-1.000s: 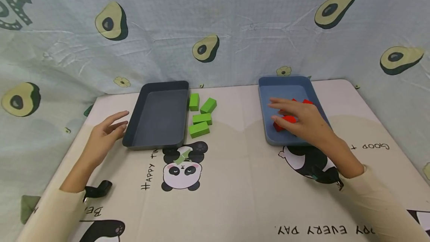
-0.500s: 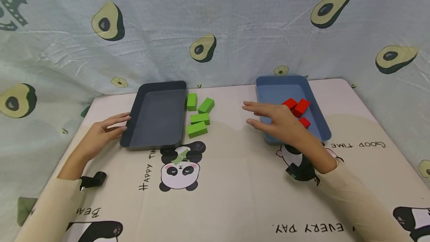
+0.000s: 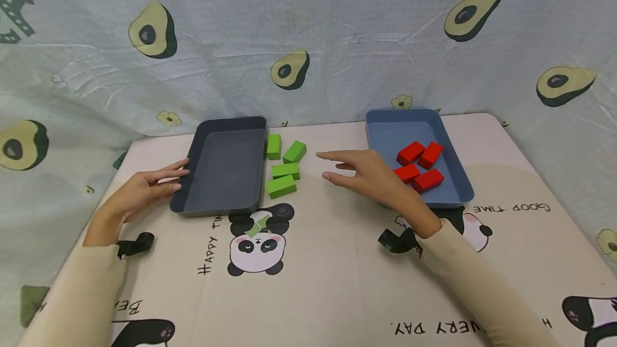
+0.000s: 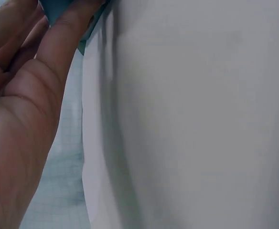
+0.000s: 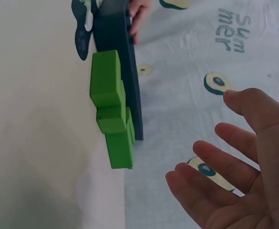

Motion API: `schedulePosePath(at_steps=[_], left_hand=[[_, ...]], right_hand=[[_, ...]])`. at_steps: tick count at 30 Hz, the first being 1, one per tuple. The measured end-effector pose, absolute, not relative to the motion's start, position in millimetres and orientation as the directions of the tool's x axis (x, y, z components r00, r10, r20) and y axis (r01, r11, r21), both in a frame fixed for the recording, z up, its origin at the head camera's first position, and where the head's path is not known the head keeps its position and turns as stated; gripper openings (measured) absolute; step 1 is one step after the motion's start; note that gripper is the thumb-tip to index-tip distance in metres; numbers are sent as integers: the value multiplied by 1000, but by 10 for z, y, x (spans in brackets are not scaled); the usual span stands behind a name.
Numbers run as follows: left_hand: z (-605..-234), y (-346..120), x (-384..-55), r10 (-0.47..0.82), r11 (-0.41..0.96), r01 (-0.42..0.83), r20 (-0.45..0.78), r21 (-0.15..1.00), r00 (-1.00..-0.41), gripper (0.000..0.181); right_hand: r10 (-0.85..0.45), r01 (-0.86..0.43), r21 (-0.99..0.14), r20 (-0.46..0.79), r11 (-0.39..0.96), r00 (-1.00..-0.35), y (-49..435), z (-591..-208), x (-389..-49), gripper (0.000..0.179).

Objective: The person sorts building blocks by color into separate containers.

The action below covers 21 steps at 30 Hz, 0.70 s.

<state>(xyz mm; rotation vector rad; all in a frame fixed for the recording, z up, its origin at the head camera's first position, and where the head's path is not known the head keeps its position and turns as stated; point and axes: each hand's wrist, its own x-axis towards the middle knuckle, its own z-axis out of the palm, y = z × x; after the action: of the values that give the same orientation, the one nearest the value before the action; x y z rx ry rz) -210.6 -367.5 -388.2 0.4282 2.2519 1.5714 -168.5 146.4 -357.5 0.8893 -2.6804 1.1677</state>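
My left hand [image 3: 142, 191] rests at the left side of a dark grey tray [image 3: 222, 170], its extended fingertips right at the rim. The left wrist view shows the thumb side of that hand [image 4: 39, 81] against a small bit of the tray [image 4: 56, 7]. Several green blocks [image 3: 281, 186] lie on the table along the tray's right side. My right hand [image 3: 368, 175] hovers to the right of them, holding nothing, with thumb and fingers spread apart. In the right wrist view the green blocks [image 5: 106, 78] appear beyond the open right hand [image 5: 240, 176].
A blue tray [image 3: 397, 125] stands at the back right and has several red blocks [image 3: 428, 180] in it. A printed cloth [image 3: 313, 288] covers the table, and an avocado-patterned curtain [image 3: 217, 31] hangs behind it. Each wrist carries a small black camera [image 3: 397, 241].
My right hand has moved left from above the red blocks, out of the blue tray toward the green blocks. The left hand has shifted slightly up to the dark tray's rim.
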Motion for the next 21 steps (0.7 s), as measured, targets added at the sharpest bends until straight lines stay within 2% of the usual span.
schedulePosePath(at_steps=[6,13,21], left_hand=[[-3949,-3695,-2099,465,219,19,-87,976,-881,48],[-3923,-3685,-2065,462,224,6,-100,975,-881,49],[-3938,-3686,-2068,466,207,-5,-103,978,-879,50]], right_hand=[[-461,-519,-695,295,498,-837,1264,-3671,-1846,47],[-516,-472,-756,209,454,-831,1047,-3869,-1913,44],[-556,-485,-718,163,500,-815,840,-3974,-1972,41]])
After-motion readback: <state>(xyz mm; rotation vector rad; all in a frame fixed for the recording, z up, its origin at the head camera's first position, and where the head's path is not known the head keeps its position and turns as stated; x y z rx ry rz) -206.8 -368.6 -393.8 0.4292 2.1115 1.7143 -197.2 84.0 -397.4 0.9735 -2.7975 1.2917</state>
